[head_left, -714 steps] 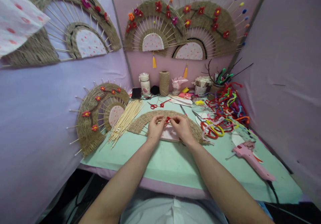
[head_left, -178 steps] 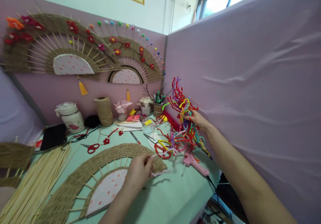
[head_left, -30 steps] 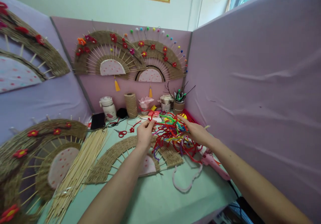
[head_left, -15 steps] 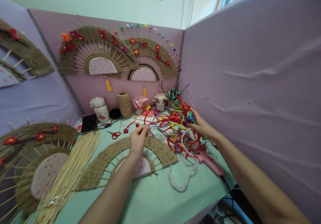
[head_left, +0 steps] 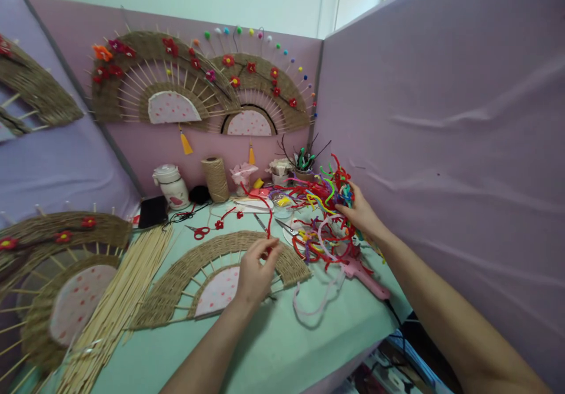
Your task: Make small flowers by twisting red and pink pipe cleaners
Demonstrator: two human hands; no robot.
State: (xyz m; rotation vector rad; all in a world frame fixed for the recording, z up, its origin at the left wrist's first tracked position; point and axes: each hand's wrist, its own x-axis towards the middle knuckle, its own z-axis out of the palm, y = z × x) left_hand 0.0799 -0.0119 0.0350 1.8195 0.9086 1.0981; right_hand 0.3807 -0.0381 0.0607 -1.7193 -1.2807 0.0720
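My left hand (head_left: pixel 258 273) is closed in a pinch on a red pipe cleaner (head_left: pixel 270 214), which rises from my fingers and curves back to the left. This hand is over the right half of a woven twine fan (head_left: pixel 176 270) with a pale spotted centre. On the right, my right hand (head_left: pixel 364 211) grips a tangled bundle of coloured pipe cleaners (head_left: pixel 342 191), lifted at the edge of a loose pile. Part of the bundle hides my right fingers. A pale pink pipe cleaner (head_left: pixel 309 313) curls on the table below.
A pink glue gun (head_left: pixel 368 282) lies near the table's right edge. Red-handled scissors (head_left: pixel 202 233), a twine spool (head_left: pixel 215 180) and a white bottle (head_left: pixel 171 186) are behind the fan. Thin wooden strips (head_left: pixel 119 294) lie left. Purple partitions (head_left: pixel 441 147) enclose the table.
My left hand has moved right and toward me, drawing the red pipe cleaner away from the pile. My right hand has shifted slightly right, still on the bundle. The view has tilted slightly down.
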